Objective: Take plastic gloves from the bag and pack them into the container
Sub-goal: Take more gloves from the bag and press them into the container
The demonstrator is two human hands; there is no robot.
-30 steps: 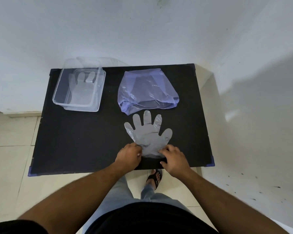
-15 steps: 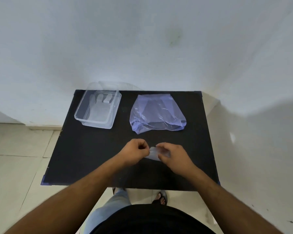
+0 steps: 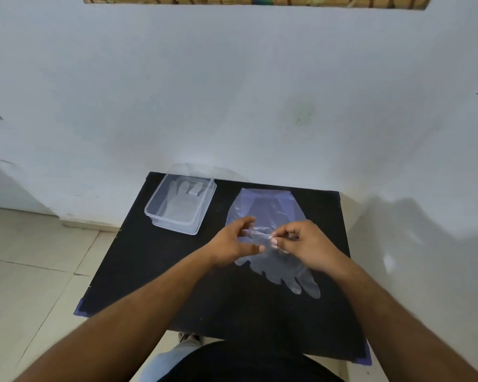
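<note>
A thin clear plastic glove (image 3: pixel 282 268) hangs above the black table (image 3: pixel 155 266), fingers pointing down toward me. My left hand (image 3: pixel 232 244) and my right hand (image 3: pixel 304 244) both pinch its cuff edge, a little apart. Behind my hands lies the bluish plastic bag (image 3: pixel 268 208), flat on the table. At the table's far left corner stands the clear rectangular container (image 3: pixel 155 213), with another clear glove (image 3: pixel 182 199) lying flat inside it.
A white wall rises just behind the table. Pale floor tiles show to the left. The table's corners carry blue tape (image 3: pixel 80 310). My legs and a sandalled foot (image 3: pixel 188 337) are below the near edge.
The glove lay flat on the table a second ago; both hands gathered it and now hold it lifted by the cuff, fingers hanging down. The camera has tilted upward.
</note>
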